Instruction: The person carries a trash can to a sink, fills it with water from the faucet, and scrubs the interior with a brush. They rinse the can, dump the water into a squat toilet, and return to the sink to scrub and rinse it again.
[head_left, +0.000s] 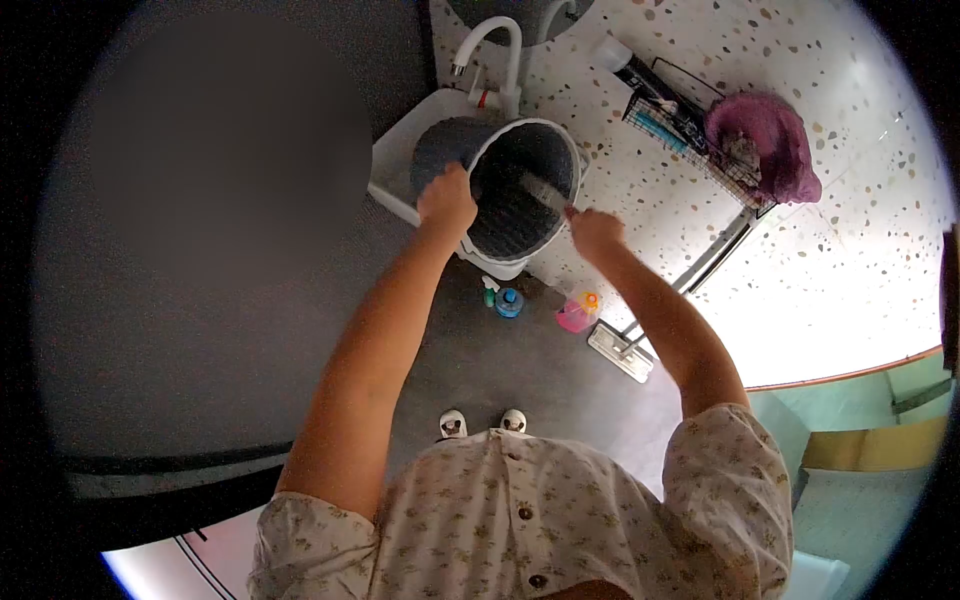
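Observation:
A dark grey bucket [452, 140] with a white rim rests tilted in the white sink [402, 143], its mouth facing me. My left hand [447, 200] is closed on the left side of the rim. At the right side of the mouth, my right hand [598, 233] is closed around the handle of a brush [542, 191]. The brush head, with pale bristles, is inside the bucket near its right wall. Most of the handle is hidden by my fingers. The bucket's lower end lies in the sink, partly out of sight.
A white curved faucet [512, 60] rises behind the sink. Below stand a blue bottle [509, 303], a green spray bottle [490, 291] and a pink bottle [576, 314]. A flat mop [621, 350] leans on the right wall, under a wire rack [690, 150] holding a purple cloth [780, 120].

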